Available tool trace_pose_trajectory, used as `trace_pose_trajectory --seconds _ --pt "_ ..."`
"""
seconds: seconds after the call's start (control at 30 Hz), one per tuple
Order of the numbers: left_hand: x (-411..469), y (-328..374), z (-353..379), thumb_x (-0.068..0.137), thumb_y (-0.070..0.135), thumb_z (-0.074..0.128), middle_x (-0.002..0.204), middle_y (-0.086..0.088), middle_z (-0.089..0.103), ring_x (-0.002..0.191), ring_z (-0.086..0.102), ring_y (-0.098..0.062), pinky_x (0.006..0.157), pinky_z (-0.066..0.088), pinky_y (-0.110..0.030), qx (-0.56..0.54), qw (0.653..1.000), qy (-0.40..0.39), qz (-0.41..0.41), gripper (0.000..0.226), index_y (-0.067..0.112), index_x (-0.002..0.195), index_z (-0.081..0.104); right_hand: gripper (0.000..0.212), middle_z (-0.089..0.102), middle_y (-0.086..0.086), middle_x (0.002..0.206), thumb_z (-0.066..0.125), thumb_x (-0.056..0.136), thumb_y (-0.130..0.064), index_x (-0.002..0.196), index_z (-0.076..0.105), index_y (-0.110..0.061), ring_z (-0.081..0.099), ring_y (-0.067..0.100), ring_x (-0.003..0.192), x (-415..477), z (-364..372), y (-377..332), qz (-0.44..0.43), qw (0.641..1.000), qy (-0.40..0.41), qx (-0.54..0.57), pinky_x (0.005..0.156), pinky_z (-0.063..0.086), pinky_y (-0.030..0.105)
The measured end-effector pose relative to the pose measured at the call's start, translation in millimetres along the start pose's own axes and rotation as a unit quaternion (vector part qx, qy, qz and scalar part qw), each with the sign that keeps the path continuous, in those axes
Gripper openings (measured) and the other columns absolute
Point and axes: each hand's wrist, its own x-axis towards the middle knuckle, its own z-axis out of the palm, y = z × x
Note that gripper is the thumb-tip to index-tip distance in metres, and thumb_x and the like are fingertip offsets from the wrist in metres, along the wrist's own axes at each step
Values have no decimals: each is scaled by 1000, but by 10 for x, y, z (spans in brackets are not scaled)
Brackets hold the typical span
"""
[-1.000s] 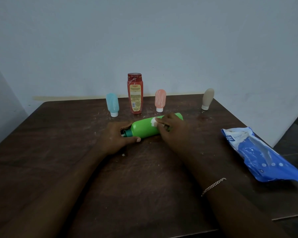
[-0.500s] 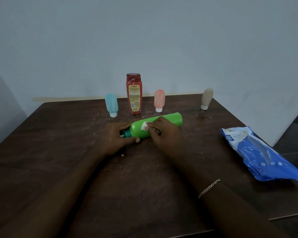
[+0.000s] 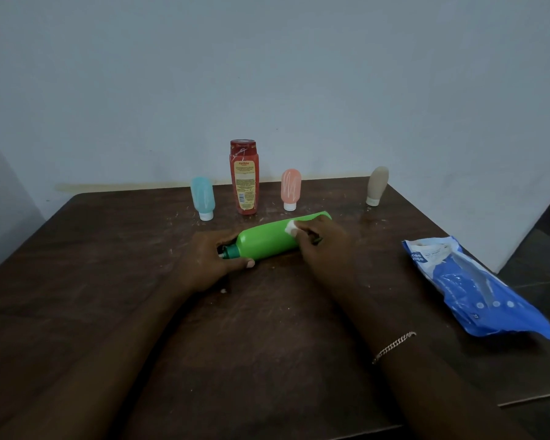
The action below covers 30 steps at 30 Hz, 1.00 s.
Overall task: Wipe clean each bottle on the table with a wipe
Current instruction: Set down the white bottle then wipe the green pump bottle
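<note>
A: Status?

B: Green bottle (image 3: 269,239) lies on its side mid-tabletop (image 3: 115,255), cap pointing to 8 o'clock, base to 2. Left hand (image 3: 211,260) is curled round the cap end, thumb under the neck, pinning it. Right hand (image 3: 323,241) is closed on a small white wipe (image 3: 291,228), pressing it on the upper side of the body, toward the base end.

A: The rest?

B: Four stand upright along the 12 o'clock edge: blue tube (image 3: 203,199), red bottle (image 3: 244,176), pink tube (image 3: 291,188), and a beige tube (image 3: 377,185) off at 1 o'clock. Pack (image 3: 470,285) lies at 3 o'clock, well apart from the hands.

A: Risks?

B: My read: round body on a hard top. If the left grip slackens under wiping pressure, it rolls toward 12 and could knock over the red bottle or pink tube, both near it. The tubes stand on narrow caps, so they'd tip easily.

A: Anything else?

B: Wipe is wadded small, so coverage is poor and the underside gets missed unless the bottle is turned. Pressing near the cap might pop it; can't tell if it's latched.
</note>
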Motion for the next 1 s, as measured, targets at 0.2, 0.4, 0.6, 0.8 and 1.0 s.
trace_pose_trajectory --seconds 0.2,0.4,0.6,0.8,1.0 --pt "-11 -35 4 78 35 84 97 14 65 82 56 1 68 40 -13 105 993 27 44 57 31 131 64 20 71 4 99 66 90 -23 107 74 -16 60 12 86 135 -43 213 71 997 18 -27 78 41 20" --pt "-20 -10 11 83 35 78 99 16 58 86 48 -2 69 44 -27 206 972 25 112 61 37 138 54 30 66 9 109 56 93 -17 119 69 -16 61 22 97 207 -119 270 129 987 3 -95 82 40 26" --pt "-32 28 61 82 28 79 103 4 69 83 46 -3 60 40 -27 252 958 35 132 58 28 137 58 20 58 7 104 50 96 -15 103 67 -8 51 12 85 -113 207 -399 -57 991 -108 -52 79 47 30" --pt "-59 29 22 84 38 76 90 12 53 77 49 -5 63 47 -30 224 968 48 98 58 38 138 54 18 55 -1 94 53 93 -18 102 68 -14 52 9 78 55 99 -120 -64 989 -97 -92 68 46 25" --pt "17 29 4 82 44 75 96 9 59 84 52 -7 71 51 -35 191 977 47 82 60 44 137 53 34 63 7 105 61 89 -15 121 68 -22 61 21 93 346 -165 414 111 987 -40 -111 80 45 28"
